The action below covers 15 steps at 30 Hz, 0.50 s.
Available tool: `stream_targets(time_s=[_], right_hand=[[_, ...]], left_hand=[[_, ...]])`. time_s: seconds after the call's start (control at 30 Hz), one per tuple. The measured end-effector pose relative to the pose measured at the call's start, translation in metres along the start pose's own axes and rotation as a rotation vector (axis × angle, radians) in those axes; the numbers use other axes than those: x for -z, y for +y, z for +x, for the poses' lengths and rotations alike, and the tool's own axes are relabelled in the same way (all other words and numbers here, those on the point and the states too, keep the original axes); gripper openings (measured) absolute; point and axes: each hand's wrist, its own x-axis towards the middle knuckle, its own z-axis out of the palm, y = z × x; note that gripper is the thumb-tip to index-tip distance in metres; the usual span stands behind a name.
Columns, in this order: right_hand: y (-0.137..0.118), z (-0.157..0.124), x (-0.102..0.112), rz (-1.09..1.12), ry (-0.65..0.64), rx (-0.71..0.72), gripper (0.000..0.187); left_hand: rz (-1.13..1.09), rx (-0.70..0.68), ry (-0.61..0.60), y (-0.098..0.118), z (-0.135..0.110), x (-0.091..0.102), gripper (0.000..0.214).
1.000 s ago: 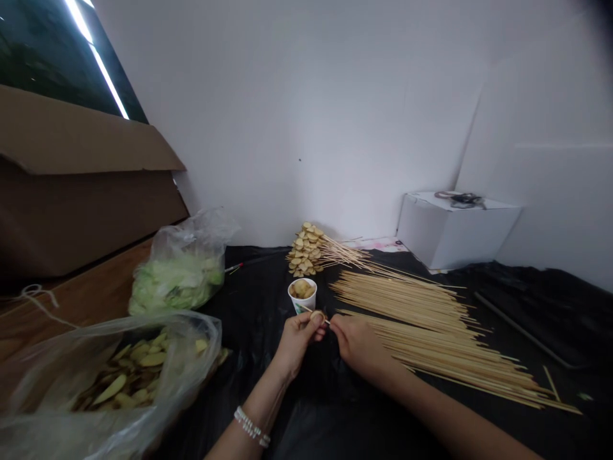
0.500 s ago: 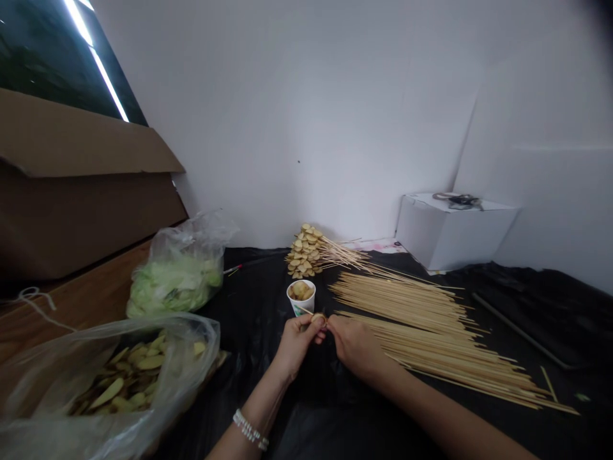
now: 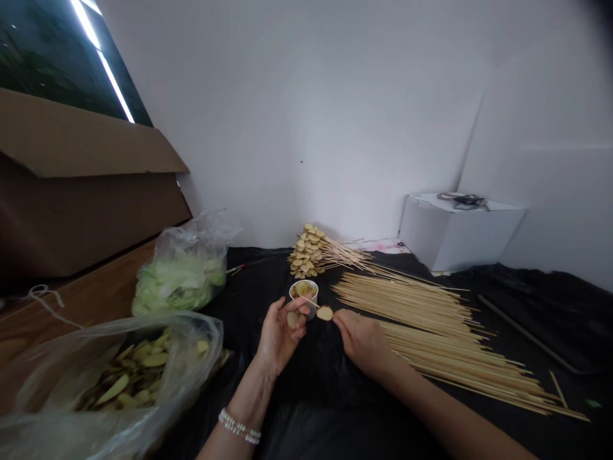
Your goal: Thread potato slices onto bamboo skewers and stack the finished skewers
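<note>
My left hand (image 3: 281,335) is turned palm up, its fingers curled around a loose potato slice (image 3: 292,319). Beside it, my right hand (image 3: 361,338) pinches the edge of another potato slice (image 3: 324,313). A thin wooden skewer (image 3: 310,301) runs from that slice toward the upper left, past my left fingertips; whether it continues inside my right hand is hidden. Just behind the hands stands a white paper cup (image 3: 312,312) with potato slices inside, partly covered by my left fingers. Many bare skewers (image 3: 407,300) lie in two bundles right of my right hand.
Skewered potato slices (image 3: 307,249) are piled by the wall. To the left are an open plastic bag (image 3: 191,383) of potato slices, a bag of pale green vegetable pieces (image 3: 179,284) and a cardboard box (image 3: 90,217). A white box (image 3: 460,236) stands back right on black sheeting (image 3: 330,415).
My hands have moved apart. My left hand has turned palm up, showing a slice in its fingers, and a slice on the skewer now shows at my right fingertips. The view has shifted slightly.
</note>
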Motion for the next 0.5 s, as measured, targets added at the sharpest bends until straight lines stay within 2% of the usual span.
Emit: stream_targets(time_s=[0.1, 0.2, 0.5], right_hand=[[-0.0008, -0.0004, -0.0004, 0.033, 0.016, 0.008, 0.028], [-0.0016, -0.0002, 0.0003, 0.045, 0.028, 0.019, 0.029], [-0.0059, 0.0004, 0.0047, 0.077, 0.045, 0.038, 0.029]], left_hand=[[-0.107, -0.021, -0.046, 0.0067, -0.0032, 0.0017, 0.038], [-0.122, -0.049, -0.049, 0.0082, -0.0032, 0.0026, 0.043], [-0.014, -0.234, 0.188, 0.0046, 0.0063, 0.0031, 0.019]])
